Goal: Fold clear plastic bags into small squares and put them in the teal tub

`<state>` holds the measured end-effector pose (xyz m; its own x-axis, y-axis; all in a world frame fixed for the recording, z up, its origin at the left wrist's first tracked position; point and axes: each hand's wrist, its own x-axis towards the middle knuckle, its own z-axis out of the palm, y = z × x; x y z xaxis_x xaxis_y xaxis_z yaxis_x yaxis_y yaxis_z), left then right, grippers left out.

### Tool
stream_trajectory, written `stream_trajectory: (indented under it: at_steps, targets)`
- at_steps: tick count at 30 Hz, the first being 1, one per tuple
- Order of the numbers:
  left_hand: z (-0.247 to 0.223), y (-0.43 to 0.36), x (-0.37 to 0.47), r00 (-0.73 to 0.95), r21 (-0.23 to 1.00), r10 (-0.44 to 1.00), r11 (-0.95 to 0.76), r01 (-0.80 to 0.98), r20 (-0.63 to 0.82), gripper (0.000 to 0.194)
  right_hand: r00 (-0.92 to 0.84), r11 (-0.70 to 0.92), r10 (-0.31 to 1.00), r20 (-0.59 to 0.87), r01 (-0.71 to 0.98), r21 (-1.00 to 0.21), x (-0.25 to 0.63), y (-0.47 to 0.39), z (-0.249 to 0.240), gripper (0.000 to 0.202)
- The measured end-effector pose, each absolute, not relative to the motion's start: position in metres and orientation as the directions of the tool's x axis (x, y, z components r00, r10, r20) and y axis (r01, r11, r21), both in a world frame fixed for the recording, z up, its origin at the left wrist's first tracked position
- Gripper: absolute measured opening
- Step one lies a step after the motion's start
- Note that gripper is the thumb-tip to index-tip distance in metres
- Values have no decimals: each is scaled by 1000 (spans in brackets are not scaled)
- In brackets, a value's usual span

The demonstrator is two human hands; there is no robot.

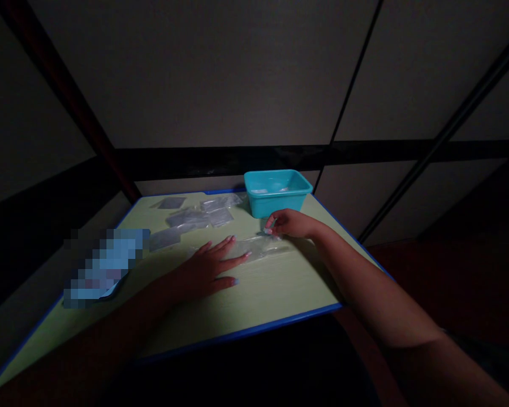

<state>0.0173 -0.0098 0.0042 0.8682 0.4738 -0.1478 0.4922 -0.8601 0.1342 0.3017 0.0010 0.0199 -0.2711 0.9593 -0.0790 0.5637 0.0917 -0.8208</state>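
Note:
My left hand (212, 264) lies flat with its fingers spread, pressing on the near end of a clear plastic bag (261, 247) on the table. At the bag's right end my right hand (285, 223) is closed in a pinch, its fingertips on the plastic near the edge. Just behind the right hand stands a turquoise plastic basin (277, 199), with a few pale, see-through pieces inside that I cannot make out. Several more clear plastic bags (189, 219) lie loosely spread behind my left hand, some overlapping.
The small table (254, 305) has a yellow-green top and a blue edge. A light-blue flat object (110, 263), blurred out by pixels, rests at its left edge. Panelled wall (224, 73) rises right behind the table. The room is dim.

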Motion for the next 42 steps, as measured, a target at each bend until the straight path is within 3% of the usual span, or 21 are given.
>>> stream_trajectory:
  at_steps: [9,15,23,31,36,42]
  targets:
    - [-1,0,7,847,140,526,-847,513,78,64,-258,47,954,-156,639,-768,308,-5,26,6]
    - [1,-3,11,882,159,468,-868,470,-50,64,-313,37,923,-223,650,-759,310,-5,30,8]
    - [5,-8,14,897,143,428,-886,441,-110,59,-276,31,938,-211,672,-740,313,-5,29,3]
    - [5,-7,14,886,160,443,-873,462,-137,60,-404,-66,852,-332,547,-835,320,-6,25,25]
    - [7,-8,15,885,176,442,-869,463,-144,58,-393,71,896,-207,587,-806,318,-6,22,18]
    - [7,-8,15,888,188,440,-869,458,-132,57,-344,84,927,-151,581,-809,316,-5,23,10]
